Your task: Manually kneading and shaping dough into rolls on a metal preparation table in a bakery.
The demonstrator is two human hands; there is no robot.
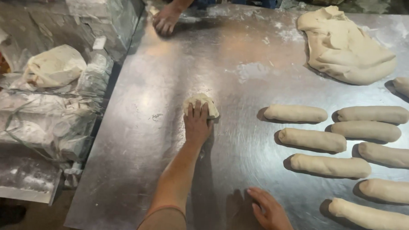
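Open steel between the dough rows and the cluttered left edge

Bare table point(135, 162) lies left and near; rolled dough logs point(312, 139) block the right, a dough mass point(347, 52) the far right, another person's hand point(164, 20) the far edge.

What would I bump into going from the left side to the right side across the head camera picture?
Floury machine → white bag on it → co-worker's hand at the far edge → left hand on a small dough piece → right hand flat on the metal table → rows of dough logs → big dough mass.
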